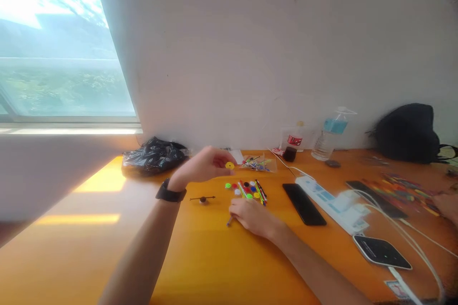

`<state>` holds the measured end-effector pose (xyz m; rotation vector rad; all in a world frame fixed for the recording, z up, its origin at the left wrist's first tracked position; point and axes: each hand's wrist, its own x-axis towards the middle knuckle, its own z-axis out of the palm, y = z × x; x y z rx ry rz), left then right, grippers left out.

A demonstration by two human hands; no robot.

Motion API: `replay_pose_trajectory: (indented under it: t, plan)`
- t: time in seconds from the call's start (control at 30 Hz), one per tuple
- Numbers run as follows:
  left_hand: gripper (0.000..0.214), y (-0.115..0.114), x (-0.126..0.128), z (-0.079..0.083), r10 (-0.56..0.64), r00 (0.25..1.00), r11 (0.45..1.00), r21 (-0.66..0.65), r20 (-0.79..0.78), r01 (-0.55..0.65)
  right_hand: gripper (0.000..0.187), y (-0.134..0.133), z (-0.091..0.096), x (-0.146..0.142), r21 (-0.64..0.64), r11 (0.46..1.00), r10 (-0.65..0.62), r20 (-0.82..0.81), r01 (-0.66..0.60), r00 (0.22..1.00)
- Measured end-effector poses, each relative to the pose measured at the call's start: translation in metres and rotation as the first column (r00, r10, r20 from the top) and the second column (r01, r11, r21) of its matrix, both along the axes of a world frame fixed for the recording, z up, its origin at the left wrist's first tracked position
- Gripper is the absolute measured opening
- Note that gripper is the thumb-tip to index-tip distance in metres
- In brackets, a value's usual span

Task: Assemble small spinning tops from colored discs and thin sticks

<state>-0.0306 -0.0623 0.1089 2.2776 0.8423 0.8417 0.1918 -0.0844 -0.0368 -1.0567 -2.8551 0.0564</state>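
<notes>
My left hand point(204, 166), with a black band on its wrist, is raised over the table and pinches a small yellow disc point(229, 165) with a hole in its middle. My right hand point(253, 217) rests low on the table, its fingers closed on a thin stick point(229, 222) whose bluish tip sticks out below them. Just beyond it lie several small coloured discs point(246, 185) and a row of coloured sticks point(261, 192). To the left stands a dark spinner-like piece point(202, 199), a thin rod across a small round body.
A clear bag of thin sticks point(259, 163) lies behind. Black plastic bag point(153, 155) at back left. On the right are a black phone point(304, 204), power strip point(331, 202), cables, bottle point(327, 138) and white-edged device point(382, 251). Another person's hand point(448, 206) is by coloured pieces point(402, 190).
</notes>
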Motion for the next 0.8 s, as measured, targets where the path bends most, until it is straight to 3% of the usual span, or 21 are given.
replay_pose_trajectory:
  t: [0.1,0.17,0.23,0.3,0.4,0.5,0.57,0.67,0.8]
  plan:
    - [0.027,-0.022,0.003,0.010,0.036,0.994,0.998,0.042,0.105,-0.040,0.021,-0.007,-0.006,-0.007,0.056,0.996,0.070,0.003,-0.070,0.998]
    - [0.032,-0.026,0.006,0.000,0.079,0.984,0.996,0.034,0.158,-0.086,0.021,-0.007,-0.004,-0.010,0.111,0.989,0.100,-0.012,-0.098,0.995]
    - [0.035,-0.024,0.008,-0.025,0.159,0.966,0.986,0.022,0.206,-0.167,0.020,-0.002,0.003,-0.009,0.175,0.983,0.074,-0.081,-0.059,0.994]
    - [0.036,-0.021,0.008,-0.058,0.286,0.926,0.953,0.029,0.248,-0.302,0.017,0.008,0.012,-0.005,0.187,0.981,-0.016,-0.224,0.060,0.975]
    - [0.036,-0.021,0.005,-0.111,0.416,0.871,0.901,0.010,0.261,-0.433,0.010,0.030,0.018,0.003,-0.015,0.969,-0.225,-0.469,0.246,0.854]
    - [0.033,-0.025,0.001,-0.151,0.404,0.906,0.910,0.041,0.127,-0.412,0.011,0.048,0.010,0.005,-0.253,0.922,-0.388,-0.622,0.294,0.680]
    - [0.027,-0.027,-0.001,-0.168,0.353,0.936,0.934,0.062,0.000,-0.353,0.014,0.054,-0.001,0.002,-0.320,0.895,-0.446,-0.654,0.310,0.611]
    - [0.022,-0.026,-0.002,-0.180,0.276,0.953,0.961,0.061,-0.129,-0.270,0.014,0.055,-0.012,0.003,-0.285,0.889,-0.455,-0.630,0.357,0.629]
    - [0.020,-0.024,0.000,-0.183,0.289,0.938,0.956,0.120,-0.193,-0.269,0.014,0.054,-0.005,0.022,-0.170,0.890,-0.447,-0.507,0.423,0.737]
